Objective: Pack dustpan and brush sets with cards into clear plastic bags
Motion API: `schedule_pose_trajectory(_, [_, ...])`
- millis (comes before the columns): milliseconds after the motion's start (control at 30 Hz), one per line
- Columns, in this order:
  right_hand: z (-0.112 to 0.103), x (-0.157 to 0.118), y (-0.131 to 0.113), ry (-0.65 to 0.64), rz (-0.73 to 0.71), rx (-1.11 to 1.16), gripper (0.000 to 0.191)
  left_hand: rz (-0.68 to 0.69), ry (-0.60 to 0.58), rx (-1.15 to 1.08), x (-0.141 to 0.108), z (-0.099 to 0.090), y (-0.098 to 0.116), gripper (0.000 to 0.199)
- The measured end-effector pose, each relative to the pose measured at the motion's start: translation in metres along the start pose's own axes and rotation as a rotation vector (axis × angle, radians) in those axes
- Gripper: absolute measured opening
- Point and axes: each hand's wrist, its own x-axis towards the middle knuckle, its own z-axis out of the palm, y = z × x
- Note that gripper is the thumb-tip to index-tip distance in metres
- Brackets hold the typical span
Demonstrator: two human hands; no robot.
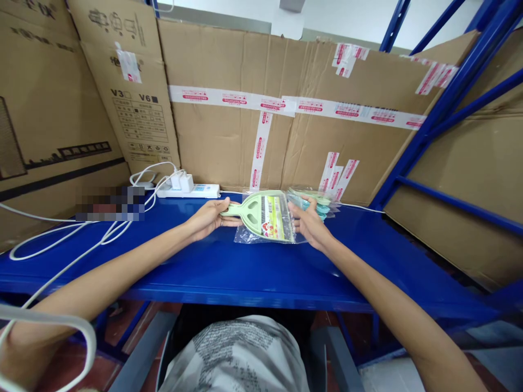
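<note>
A pale green plastic dustpan (261, 213) with a yellow label lies in a clear plastic bag (245, 235) on the blue shelf (253, 272). My left hand (208, 218) grips its handle at the left. My right hand (308, 222) holds the bag's right edge, fingers curled over it. Just behind my right hand lie more bagged teal and green items (316, 198).
A white power strip (192, 189) with a plugged charger sits at the back left, with white cables (61, 239) trailing across the shelf's left side. Taped cardboard sheets (286, 114) wall the back and sides. Blue rack posts (445, 98) rise at the right.
</note>
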Motion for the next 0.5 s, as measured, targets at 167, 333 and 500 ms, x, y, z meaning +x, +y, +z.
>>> schedule_pose_trajectory(167, [-0.004,-0.001,0.005,-0.043,-0.06,-0.095,0.106,0.009,-0.03,0.009,-0.001,0.003,-0.003,0.032])
schedule_pose_trajectory(333, [-0.036,0.019,-0.029,0.027,-0.207,-0.255,0.099,0.043,-0.145,0.001,-0.007,0.01,0.001,0.039])
schedule_pose_trajectory(500, [-0.101,0.095,-0.116,0.187,-0.372,-0.606,0.049,0.046,-0.172,0.029,-0.007,0.004,0.01,0.054])
